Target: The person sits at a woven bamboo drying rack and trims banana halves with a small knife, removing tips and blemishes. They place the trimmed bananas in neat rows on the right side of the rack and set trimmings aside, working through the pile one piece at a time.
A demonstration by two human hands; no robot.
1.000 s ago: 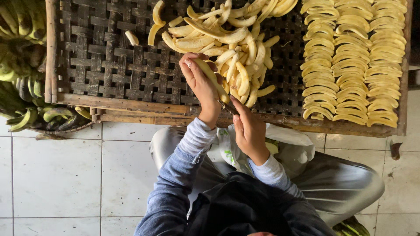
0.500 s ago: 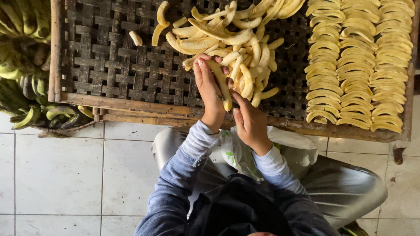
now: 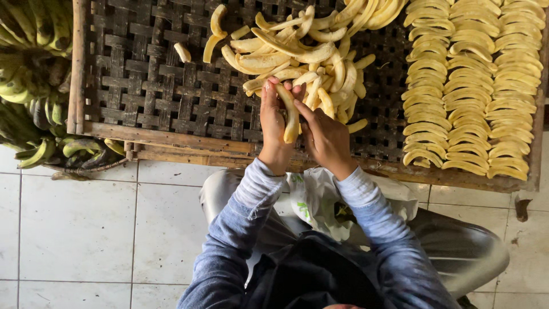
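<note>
Green banana bunches (image 3: pixel 34 86), white tiled floor (image 3: pixel 74 229)

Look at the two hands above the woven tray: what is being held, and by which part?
The left hand holds a peeled banana along its length; the right hand touches its upper part.

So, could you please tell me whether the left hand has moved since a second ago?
Yes: the left hand has drawn back from the loose banana pile toward the tray's front rail.

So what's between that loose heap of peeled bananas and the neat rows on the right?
In the head view, only bare woven tray separates the loose heap from the neat rows.
</note>
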